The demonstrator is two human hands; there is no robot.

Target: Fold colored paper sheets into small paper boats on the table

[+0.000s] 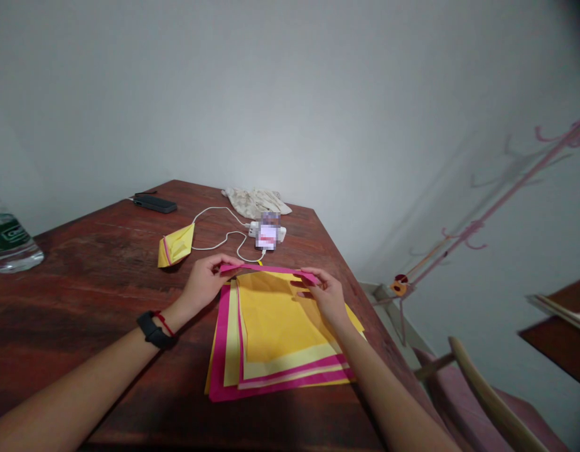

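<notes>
A stack of yellow and pink paper sheets (275,351) lies on the dark wooden table (92,276) in front of me. Along the stack's far edge sits a narrow pink folded strip (266,270). My left hand (208,279) pinches the left end of that strip, fingers closed on it. My right hand (325,294) pinches the right end, resting on the top yellow sheet. A black band and a red string are on my left wrist. A folded yellow paper shape (177,245) lies to the left, apart from both hands.
Behind the papers stands a phone (268,232) on a white cable. A dark flat device (154,203) and a crumpled cloth (257,201) lie at the far edge. A water bottle (7,242) stands far left. A chair (488,395) and pink coat rack (506,194) are on the right.
</notes>
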